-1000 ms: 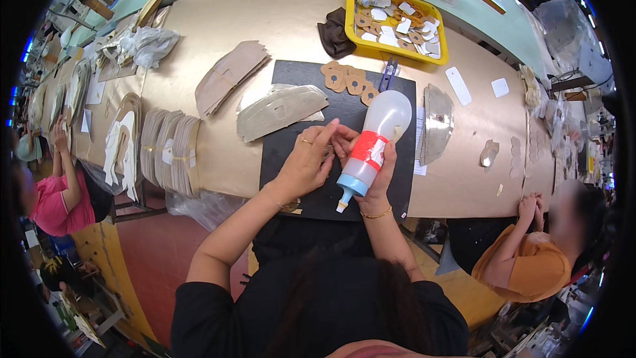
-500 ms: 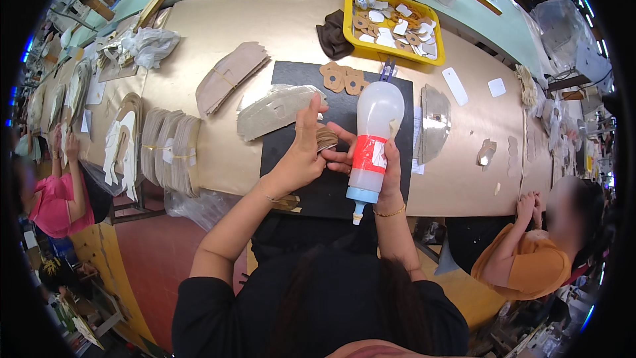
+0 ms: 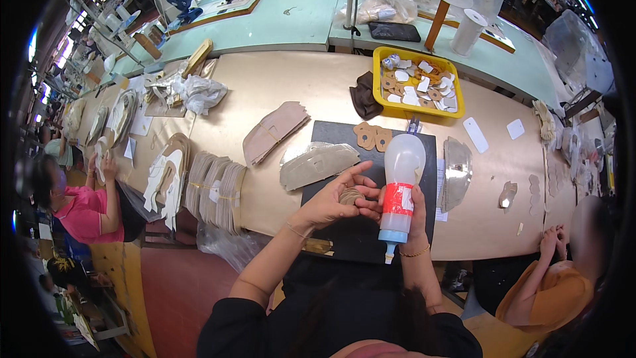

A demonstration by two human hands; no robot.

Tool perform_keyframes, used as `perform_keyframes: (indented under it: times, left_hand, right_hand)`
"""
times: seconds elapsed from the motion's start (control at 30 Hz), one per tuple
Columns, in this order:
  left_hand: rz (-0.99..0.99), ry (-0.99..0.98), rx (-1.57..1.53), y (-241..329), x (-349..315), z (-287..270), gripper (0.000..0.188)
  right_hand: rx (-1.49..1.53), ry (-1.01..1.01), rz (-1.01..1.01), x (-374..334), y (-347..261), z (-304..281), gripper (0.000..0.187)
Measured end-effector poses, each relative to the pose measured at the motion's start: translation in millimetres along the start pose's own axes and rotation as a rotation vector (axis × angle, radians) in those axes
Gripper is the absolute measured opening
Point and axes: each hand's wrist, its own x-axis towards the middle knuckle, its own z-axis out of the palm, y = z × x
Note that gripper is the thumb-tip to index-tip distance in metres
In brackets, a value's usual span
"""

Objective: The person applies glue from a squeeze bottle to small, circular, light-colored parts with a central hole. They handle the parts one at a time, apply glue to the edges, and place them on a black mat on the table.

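Note:
My left hand [image 3: 326, 204] curls round a stack of small tan pieces [image 3: 350, 195], its index finger stretched out above them. In my right hand [image 3: 417, 215] is a clear squeeze bottle [image 3: 405, 156] with a red band and a light blue cap, its nozzle pointing down toward me. Fingertips of the right hand reach the left hand beside the stack. Both hands are over a black mat [image 3: 328, 131]. Brown pieces with holes [image 3: 372, 136] lie on its far edge. Curved plastic-covered panels [image 3: 318, 167] overlap the mat's left side.
A yellow tray [image 3: 424, 112] of white and brown pieces stands beyond the mat, beside a dark cloth [image 3: 364, 96]. Bundled panels [image 3: 215, 192] are at left, a clear template [image 3: 457, 167] at right. People in pink [image 3: 86, 215] and orange [image 3: 540, 298] sit either side.
The view has tilted up and shifted left, so the table appears lower and farther right. My left hand has turned over the stack; the bottle stays in my right hand.

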Motion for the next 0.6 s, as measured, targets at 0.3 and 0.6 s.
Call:
perform_keyframes:
  times: [0.3, 0.6]
  left_hand:
    - [0.059, 0.118, -0.538, -22, 3, 11, 0.068]
    - [0.11, 0.156, -0.609, -37, 14, 19, 0.049]
  right_hand:
    - [0.052, 0.003, -0.041, -1, -4, 0, 0.07]
    - [0.032, 0.072, -0.082, -1, 4, -8, 0.066]
